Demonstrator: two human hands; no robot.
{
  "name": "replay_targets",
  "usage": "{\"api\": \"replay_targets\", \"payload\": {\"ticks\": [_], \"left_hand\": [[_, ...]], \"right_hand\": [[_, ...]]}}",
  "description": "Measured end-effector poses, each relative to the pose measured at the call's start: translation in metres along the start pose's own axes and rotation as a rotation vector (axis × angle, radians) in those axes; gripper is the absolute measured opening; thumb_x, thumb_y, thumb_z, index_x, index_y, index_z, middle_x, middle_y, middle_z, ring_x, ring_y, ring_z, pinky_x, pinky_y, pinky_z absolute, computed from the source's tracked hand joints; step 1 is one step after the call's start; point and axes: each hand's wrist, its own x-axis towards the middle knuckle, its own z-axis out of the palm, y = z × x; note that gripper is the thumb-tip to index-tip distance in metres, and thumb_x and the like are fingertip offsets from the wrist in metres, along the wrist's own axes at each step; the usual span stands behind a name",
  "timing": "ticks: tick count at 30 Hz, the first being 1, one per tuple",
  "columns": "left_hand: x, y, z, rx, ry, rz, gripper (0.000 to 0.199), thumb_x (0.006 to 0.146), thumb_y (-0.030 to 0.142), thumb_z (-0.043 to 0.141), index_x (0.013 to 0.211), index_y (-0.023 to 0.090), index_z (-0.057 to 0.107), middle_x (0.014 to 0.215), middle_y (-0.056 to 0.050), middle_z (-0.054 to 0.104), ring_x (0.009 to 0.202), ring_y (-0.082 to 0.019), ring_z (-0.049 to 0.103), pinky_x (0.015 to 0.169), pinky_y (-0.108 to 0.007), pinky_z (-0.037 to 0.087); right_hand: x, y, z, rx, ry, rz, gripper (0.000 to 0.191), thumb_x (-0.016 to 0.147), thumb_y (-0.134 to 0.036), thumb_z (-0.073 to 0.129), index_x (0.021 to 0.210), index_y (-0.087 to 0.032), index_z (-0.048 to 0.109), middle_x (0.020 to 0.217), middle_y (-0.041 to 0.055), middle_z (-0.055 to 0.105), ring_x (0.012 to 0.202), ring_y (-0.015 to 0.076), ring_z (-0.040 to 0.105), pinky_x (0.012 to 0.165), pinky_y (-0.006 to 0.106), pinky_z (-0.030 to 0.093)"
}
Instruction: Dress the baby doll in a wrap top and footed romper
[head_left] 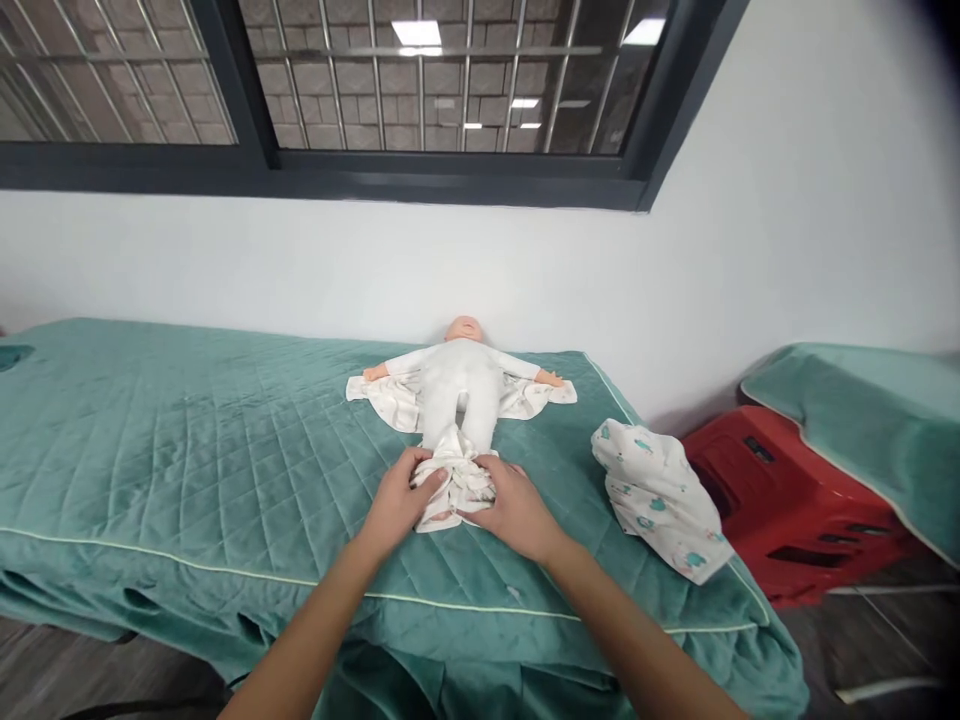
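Observation:
A baby doll (pixel 461 385) in a white bodysuit lies on its back on the green bed, head toward the wall and arms spread. Under its arms a white printed baby top (pixel 397 402) is laid out open. White baby pants (pixel 454 480) are bunched around the doll's lower legs and feet. My left hand (pixel 401 497) grips the left side of the pants, thumb on top. On the opposite side, my right hand (pixel 519 507) holds the cloth between thumb and fingers. The fingers underneath are partly hidden.
A folded white cloth with green prints (pixel 660 497) lies near the bed's right end. Beyond it stands a red plastic stool (pixel 802 500), partly under another green cover (pixel 862 420). The quilted bed (pixel 187 450) meets a white wall below a dark-framed window (pixel 450 175).

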Motion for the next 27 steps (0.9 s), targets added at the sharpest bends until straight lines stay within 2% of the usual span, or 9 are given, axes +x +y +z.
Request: {"api": "replay_targets", "payload": {"ticks": [3,6,11,16,18,21,24,26,27], "left_hand": [[-0.003,0.010,-0.006,0.008,-0.044,0.000,0.032,0.083,0.048,0.061,0.099,0.020,0.059,0.093,-0.001,0.067,0.085,-0.019,0.061,0.078,-0.029,0.047],[-0.006,0.021,-0.014,0.043,-0.054,0.001,0.029,0.082,0.047,0.060,0.091,0.019,0.061,0.088,0.000,0.067,0.083,-0.018,0.060,0.076,-0.028,0.046],[-0.020,0.038,-0.026,-0.027,-0.174,-0.037,0.031,0.082,0.048,0.062,0.090,0.018,0.062,0.086,0.000,0.067,0.081,-0.018,0.060,0.073,-0.027,0.045],[-0.034,0.053,-0.036,-0.033,-0.264,-0.006,0.031,0.084,0.049,0.061,0.088,0.018,0.061,0.091,0.000,0.065,0.083,-0.017,0.057,0.075,-0.026,0.043],[-0.033,0.057,-0.040,-0.018,-0.284,-0.021,0.032,0.083,0.050,0.061,0.088,0.018,0.061,0.086,0.001,0.063,0.080,-0.016,0.056,0.072,-0.026,0.042],[-0.023,0.069,-0.050,0.027,-0.330,-0.028,0.035,0.085,0.053,0.057,0.084,0.018,0.059,0.079,0.002,0.058,0.074,-0.015,0.053,0.065,-0.025,0.040],[-0.007,0.096,-0.063,0.118,-0.365,0.027,0.039,0.087,0.056,0.052,0.081,0.018,0.056,0.076,0.002,0.054,0.071,-0.014,0.050,0.061,-0.025,0.038],[0.003,0.126,-0.072,0.170,-0.382,0.087,0.038,0.087,0.055,0.050,0.081,0.018,0.056,0.076,0.001,0.054,0.070,-0.014,0.050,0.060,-0.024,0.038],[0.007,0.143,-0.076,0.186,-0.386,0.124,0.038,0.088,0.055,0.050,0.081,0.018,0.056,0.077,0.001,0.055,0.070,-0.014,0.050,0.060,-0.024,0.038]], "right_hand": [[-0.005,-0.012,-0.012,-0.016,-0.059,0.069,0.043,0.076,-0.034,0.071,0.116,-0.022,0.057,0.106,0.0046,0.070,0.096,0.0241,0.063,0.079,0.031,0.042],[-0.013,-0.023,-0.026,-0.002,-0.083,0.142,0.031,0.080,-0.041,0.066,0.105,-0.025,0.059,0.091,0.0005,0.071,0.083,0.0220,0.065,0.069,0.028,0.039],[-0.027,-0.037,-0.040,0.164,-0.111,0.164,0.025,0.079,-0.038,0.066,0.099,-0.024,0.063,0.089,-0.0005,0.070,0.081,0.0202,0.063,0.069,0.028,0.042],[-0.028,-0.041,-0.051,0.465,-0.258,0.117,0.019,0.074,-0.024,0.067,0.092,-0.019,0.065,0.094,0.0003,0.070,0.085,0.0196,0.062,0.072,0.027,0.046],[-0.023,-0.039,-0.057,0.542,-0.315,0.125,0.018,0.072,-0.021,0.068,0.090,-0.018,0.065,0.092,0.0004,0.069,0.086,0.0194,0.062,0.073,0.027,0.047],[-0.011,-0.037,-0.072,0.685,-0.450,0.099,0.027,0.072,-0.021,0.072,0.097,-0.017,0.064,0.097,0.0013,0.068,0.090,0.0188,0.062,0.076,0.027,0.049],[0.001,-0.044,-0.097,0.781,-0.685,0.015,0.040,0.072,-0.026,0.078,0.108,-0.017,0.063,0.104,0.0028,0.067,0.099,0.0200,0.063,0.084,0.031,0.050],[0.009,-0.052,-0.117,0.768,-0.829,-0.057,0.047,0.069,-0.033,0.082,0.110,-0.017,0.064,0.106,0.0040,0.068,0.104,0.0218,0.062,0.091,0.034,0.049],[0.014,-0.057,-0.127,0.741,-0.853,-0.079,0.047,0.071,-0.038,0.081,0.109,-0.016,0.065,0.106,0.0048,0.068,0.105,0.0221,0.062,0.093,0.035,0.048]]}}
